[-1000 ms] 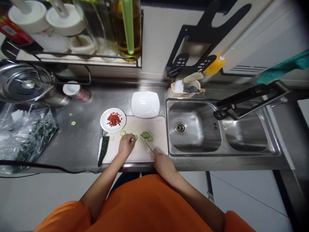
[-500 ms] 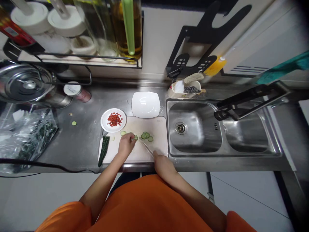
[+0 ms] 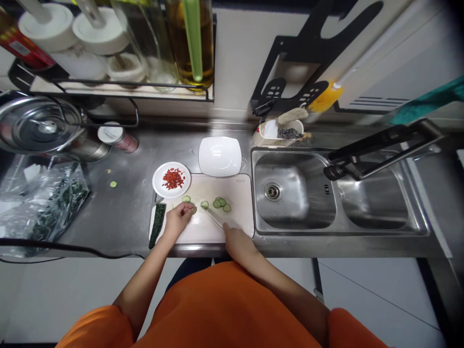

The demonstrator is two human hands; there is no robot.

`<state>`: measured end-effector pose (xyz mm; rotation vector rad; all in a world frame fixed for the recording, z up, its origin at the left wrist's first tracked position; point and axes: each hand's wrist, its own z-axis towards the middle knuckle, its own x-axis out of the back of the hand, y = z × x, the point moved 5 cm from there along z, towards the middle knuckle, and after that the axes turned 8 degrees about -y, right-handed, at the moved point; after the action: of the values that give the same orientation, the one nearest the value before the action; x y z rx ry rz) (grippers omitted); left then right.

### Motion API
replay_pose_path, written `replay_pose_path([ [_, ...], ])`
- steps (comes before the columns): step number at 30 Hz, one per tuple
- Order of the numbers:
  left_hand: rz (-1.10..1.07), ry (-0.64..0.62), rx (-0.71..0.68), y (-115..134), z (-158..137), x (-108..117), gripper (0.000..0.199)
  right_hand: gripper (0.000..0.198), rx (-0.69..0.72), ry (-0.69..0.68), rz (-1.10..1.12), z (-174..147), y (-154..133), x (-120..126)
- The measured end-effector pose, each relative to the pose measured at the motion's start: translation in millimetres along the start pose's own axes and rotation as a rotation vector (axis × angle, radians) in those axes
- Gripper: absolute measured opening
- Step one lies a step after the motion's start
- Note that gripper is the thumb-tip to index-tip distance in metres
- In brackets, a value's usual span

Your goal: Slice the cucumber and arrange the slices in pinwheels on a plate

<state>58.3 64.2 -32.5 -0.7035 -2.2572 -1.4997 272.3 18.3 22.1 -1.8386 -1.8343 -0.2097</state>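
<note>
My left hand (image 3: 178, 220) is over the left half of the white cutting board (image 3: 203, 233), fingertips pinched on a thin cucumber slice (image 3: 195, 210). My right hand (image 3: 239, 244) grips a knife (image 3: 215, 219) by its handle, which the fingers mostly hide. The blade points up and left, its tip at a cucumber slice (image 3: 204, 205) lying on the board. Several overlapping cucumber slices (image 3: 219, 202) lie right of the tip. Another slice (image 3: 186, 198) is just beyond my left hand. At the board's left edge lies a dark green cucumber piece (image 3: 157, 225).
A white plate of red goji-like berries (image 3: 156, 180) overlaps the board's back left corner. Behind the board stands a white square dish (image 3: 219, 157). The double sink (image 3: 293, 227) is to the right. A plastic bag of greens (image 3: 54, 208) and a lidded pot (image 3: 87, 145) are at left.
My left hand has moved left, away from the knife tip. A cucumber slice now lies flat by the tip. The knife has shifted slightly left with my right hand.
</note>
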Motion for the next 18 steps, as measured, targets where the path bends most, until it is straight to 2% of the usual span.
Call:
replay_pose_path([
  [4,-0.076,-0.119,-0.096,11.3,8.1,-18.2,0.019,0.040,-0.047,0.060,-0.017,5.8,6.4,7.4],
  [8,0.043,-0.197,-0.215,30.7,21.7,-36.4,0.017,0.041,-0.073,0.083,-0.031,7.1,10.3,12.2],
  [10,0.133,-0.172,-0.270,35.6,25.7,-40.5,0.018,0.041,-0.077,0.090,-0.035,6.3,10.0,12.9],
  [12,0.204,-0.093,-0.319,35.3,24.9,-40.5,0.021,0.041,-0.082,0.082,-0.033,5.0,9.3,12.0],
  [15,0.280,0.011,-0.368,27.1,15.4,-39.5,0.028,0.041,-0.085,0.064,-0.023,1.8,8.3,8.9],
  [18,0.331,0.050,-0.390,18.0,4.6,-41.3,0.028,0.039,-0.075,0.077,-0.022,-2.8,6.8,6.6],
])
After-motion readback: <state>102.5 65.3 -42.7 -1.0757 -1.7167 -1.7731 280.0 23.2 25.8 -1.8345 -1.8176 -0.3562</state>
